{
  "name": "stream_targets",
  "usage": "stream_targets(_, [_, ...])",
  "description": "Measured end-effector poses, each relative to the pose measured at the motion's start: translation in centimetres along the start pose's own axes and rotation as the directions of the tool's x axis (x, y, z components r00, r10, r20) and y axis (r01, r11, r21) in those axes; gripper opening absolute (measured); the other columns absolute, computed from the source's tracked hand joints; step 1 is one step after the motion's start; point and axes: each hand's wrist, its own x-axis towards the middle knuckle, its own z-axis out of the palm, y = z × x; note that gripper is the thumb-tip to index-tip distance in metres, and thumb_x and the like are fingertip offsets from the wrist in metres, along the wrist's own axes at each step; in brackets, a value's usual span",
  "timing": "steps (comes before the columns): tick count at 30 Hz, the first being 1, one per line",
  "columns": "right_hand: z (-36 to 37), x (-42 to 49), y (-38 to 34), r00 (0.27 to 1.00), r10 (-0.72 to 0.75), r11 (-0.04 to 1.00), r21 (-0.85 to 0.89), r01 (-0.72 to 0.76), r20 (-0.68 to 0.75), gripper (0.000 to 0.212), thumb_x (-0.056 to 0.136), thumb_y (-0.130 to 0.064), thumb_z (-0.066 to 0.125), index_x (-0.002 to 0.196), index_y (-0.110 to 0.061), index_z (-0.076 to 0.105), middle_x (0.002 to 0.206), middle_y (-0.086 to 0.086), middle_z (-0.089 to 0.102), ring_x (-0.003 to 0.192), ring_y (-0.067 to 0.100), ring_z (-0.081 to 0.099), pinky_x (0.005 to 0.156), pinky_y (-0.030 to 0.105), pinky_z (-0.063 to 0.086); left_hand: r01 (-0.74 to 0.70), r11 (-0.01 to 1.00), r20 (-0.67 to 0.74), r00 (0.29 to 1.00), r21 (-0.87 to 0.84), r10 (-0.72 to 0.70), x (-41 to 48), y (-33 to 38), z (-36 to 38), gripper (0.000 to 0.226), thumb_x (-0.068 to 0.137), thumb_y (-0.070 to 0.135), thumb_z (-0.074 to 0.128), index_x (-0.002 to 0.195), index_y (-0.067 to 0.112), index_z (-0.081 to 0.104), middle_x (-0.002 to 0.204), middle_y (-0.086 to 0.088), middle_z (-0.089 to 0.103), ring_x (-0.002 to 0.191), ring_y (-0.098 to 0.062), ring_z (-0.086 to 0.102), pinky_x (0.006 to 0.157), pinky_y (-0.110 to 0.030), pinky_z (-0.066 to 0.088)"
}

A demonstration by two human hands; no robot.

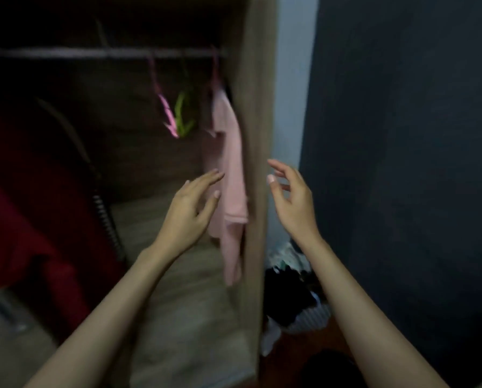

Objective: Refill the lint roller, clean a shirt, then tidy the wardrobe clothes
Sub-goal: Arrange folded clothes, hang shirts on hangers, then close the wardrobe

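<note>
At the right end of the dark hanging rail (94,53), inside the open brown wooden wardrobe (258,107), a pale pink cloth shirt (228,152) hangs from a thin pink hook hanger (214,71), close against the side panel, its lower part sagging unevenly. Both hands are raised toward it, each grip open, fingers spread and holding nothing. The left hand (191,208) is just beside the shirt's left edge, though blur hides whether it touches. The right hand (290,200) hovers in front of the panel, outside the wardrobe. Tidying seems to be the step in hand. To do it well, the person would likely steady the hanger's neck with one hand and smooth the cloth downward with the other, so that the shirt sits level and does not slip off. An empty pink plastic hanger (167,113) and a green plastic hanger (181,113) hang just left of it and could tangle if the shirt is slid along. A dark red garment (24,205) fills the left side, and a heap of mixed clothes (295,292) lies on the floor beside the wardrobe, probably still to be sorted
</note>
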Motion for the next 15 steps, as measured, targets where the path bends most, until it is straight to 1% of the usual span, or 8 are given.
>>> stream_targets(2, [3.6,2.6,-1.9,0.998,-0.066,0.996,0.062,0.065,0.014,0.030,0.095,-0.015,0.052,0.124,-0.014,0.058,0.126,0.001,0.058,0.116,0.012,0.056,0.101,0.031,0.045,-0.008,0.999,-0.079,0.997,0.036,0.011,1.2,-1.8,-4.1,0.040,0.095,0.024,0.049,0.134,0.022,0.054,0.137,0.012,0.049,0.131,-0.003,0.043,0.116,-0.044,0.028])
stream_targets(4, [6.6,4.8,-3.6,0.991,-0.135,0.983,0.126,0.132,0.014,0.029,0.094,-0.013,0.052,0.122,-0.017,0.058,0.125,-0.003,0.058,0.116,0.006,0.054,0.099,0.022,0.044,-0.011,0.997,-0.141,0.990,0.077,0.022,2.2,-3.0,-7.7,0.041,0.094,0.027,0.049,0.135,0.024,0.053,0.137,0.014,0.047,0.133,-0.003,0.042,0.116,-0.047,0.028])
stream_targets(5, [7.9,6.0,-4.5,0.985,-0.169,0.974,0.151,0.166,0.009,0.028,0.094,-0.017,0.052,0.122,-0.018,0.058,0.125,-0.005,0.058,0.117,0.005,0.054,0.099,0.024,0.044,-0.009,0.996,-0.171,0.985,0.093,0.024,2.8,-3.5,-9.4,0.041,0.094,0.028,0.049,0.135,0.025,0.052,0.138,0.014,0.047,0.133,-0.003,0.041,0.116,-0.048,0.028])
stream_targets(7, [10.2,8.2,-6.1,0.975,-0.221,0.959,0.181,0.219,-0.009,0.032,0.094,-0.028,0.051,0.122,-0.017,0.059,0.126,-0.007,0.058,0.118,0.008,0.054,0.100,0.036,0.047,-0.019,0.992,-0.233,0.971,0.125,0.048,3.8,-4.3,-12.4,0.041,0.095,0.034,0.048,0.135,0.027,0.051,0.140,0.014,0.046,0.134,-0.001,0.040,0.116,-0.048,0.028])
stream_targets(8, [11.2,9.5,-7.1,0.972,-0.236,0.951,0.203,0.234,-0.017,0.034,0.093,-0.030,0.051,0.123,-0.018,0.060,0.127,-0.007,0.058,0.118,0.009,0.054,0.099,0.038,0.048,-0.032,0.989,-0.262,0.963,0.145,0.070,4.4,-4.6,-13.8,0.042,0.094,0.038,0.046,0.135,0.029,0.050,0.141,0.014,0.046,0.134,0.000,0.039,0.116,-0.048,0.028])
stream_targets(10, [12.7,12.0,-9.1,0.960,-0.279,0.928,0.247,0.278,-0.031,0.033,0.092,-0.028,0.051,0.122,-0.021,0.059,0.127,-0.008,0.057,0.119,0.009,0.054,0.097,0.038,0.049,-0.052,0.983,-0.312,0.944,0.177,0.106,5.8,-4.7,-16.5,0.044,0.093,0.041,0.043,0.135,0.029,0.051,0.144,0.013,0.046,0.135,0.000,0.039,0.116,-0.048,0.028])
stream_targets(13, [14.3,16.2,-12.3,0.917,-0.393,0.875,0.280,0.395,-0.063,0.031,0.093,-0.024,0.051,0.123,-0.023,0.058,0.127,-0.007,0.057,0.120,0.009,0.054,0.096,0.040,0.050,-0.088,0.967,-0.383,0.907,0.240,0.177,8.5,-4.2,-20.0,0.043,0.095,0.033,0.047,0.137,0.027,0.051,0.146,0.011,0.045,0.133,-0.007,0.045,0.116,-0.048,0.029])
stream_targets(15, [15.0,19.1,-14.3,0.887,-0.453,0.843,0.280,0.459,-0.089,0.031,0.094,-0.022,0.052,0.124,-0.020,0.058,0.127,-0.005,0.056,0.120,0.009,0.053,0.097,0.041,0.049,-0.115,0.946,-0.411,0.880,0.305,0.239,10.6,-3.5,-22.2,0.043,0.095,0.029,0.048,0.138,0.024,0.050,0.147,0.007,0.044,0.136,-0.005,0.040,0.115,-0.048,0.030])
